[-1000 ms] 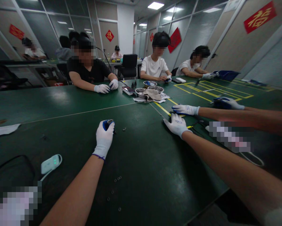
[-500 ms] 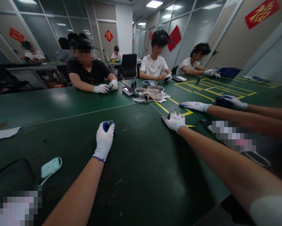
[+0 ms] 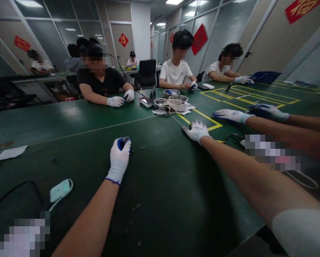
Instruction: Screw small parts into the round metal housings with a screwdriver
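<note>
Across a long green table [image 3: 162, 185] shared with several gloved workers, your left hand [image 3: 118, 159] — in a white knit glove — is clenched around a small blue part [image 3: 123, 141]. The part sits pinched at your fingertips, and its metal end shows just above them. Just to the right of those fingers, not touching them, two small rings [image 3: 142, 147] lie on the tabletop. More loose rings [image 3: 136, 206] are scattered well behind the fingers, alongside your forearm. A white device with a green light [image 3: 59, 190] rests on its cord behind and to the left of your wrist.

Your right hand [image 3: 197, 130], also gloved in white, lies released and palm-down on the table, fingers spread and grasping nothing. Its fingertips stop near a yellow tape line [image 3: 216, 126] that boxes off part of the surface. Just beyond that line, to the right of your fingers, a co-worker's gloved hands [image 3: 230, 115] reach in from the right edge — separate from yours, one flat on the table and the other holding something dark that cannot be made out.

Farther ahead of your right fingers stand two metal bowls [image 3: 161, 103] with a crumpled cloth [image 3: 176, 104] beside them. Three seated workers sit on the far side of the table, their gloved hands down on it. Far left of your left fingers, a sheet of paper [image 3: 10, 152] lies flat.
</note>
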`<state>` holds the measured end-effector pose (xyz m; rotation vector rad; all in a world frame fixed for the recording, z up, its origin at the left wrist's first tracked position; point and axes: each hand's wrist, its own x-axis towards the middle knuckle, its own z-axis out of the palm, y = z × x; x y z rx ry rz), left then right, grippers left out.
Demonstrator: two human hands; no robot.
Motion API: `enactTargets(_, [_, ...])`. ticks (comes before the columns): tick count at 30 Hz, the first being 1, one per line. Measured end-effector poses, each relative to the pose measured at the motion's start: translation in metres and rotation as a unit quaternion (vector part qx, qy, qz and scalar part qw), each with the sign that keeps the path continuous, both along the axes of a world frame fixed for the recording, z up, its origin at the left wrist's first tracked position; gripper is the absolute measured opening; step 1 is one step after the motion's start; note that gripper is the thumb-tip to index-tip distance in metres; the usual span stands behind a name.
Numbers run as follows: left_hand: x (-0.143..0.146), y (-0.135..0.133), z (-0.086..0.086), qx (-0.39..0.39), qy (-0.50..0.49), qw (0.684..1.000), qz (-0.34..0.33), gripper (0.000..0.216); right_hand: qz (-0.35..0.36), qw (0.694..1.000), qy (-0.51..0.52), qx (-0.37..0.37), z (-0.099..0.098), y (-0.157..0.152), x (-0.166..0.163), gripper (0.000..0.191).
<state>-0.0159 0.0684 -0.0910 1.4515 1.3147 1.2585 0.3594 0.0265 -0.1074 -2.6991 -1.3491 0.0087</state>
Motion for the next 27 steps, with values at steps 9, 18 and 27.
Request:
enactTargets(9, [0.003,-0.004,0.009,-0.003,0.038,0.999,0.011,0.02,0.177,0.984,0.027,-0.015,0.002,-0.023,-0.038,0.081])
enactTargets(18, [0.001,0.001,0.0,0.023,0.016,0.999,0.016,0.023,0.332,0.919,0.155,0.144,-0.019,0.003,-0.174,0.059])
enactTargets(27, [0.001,0.003,-0.006,0.01,-0.002,1.0,-0.006,0.025,0.166,0.772,0.442,0.425,-0.035,0.023,-0.177,0.072])
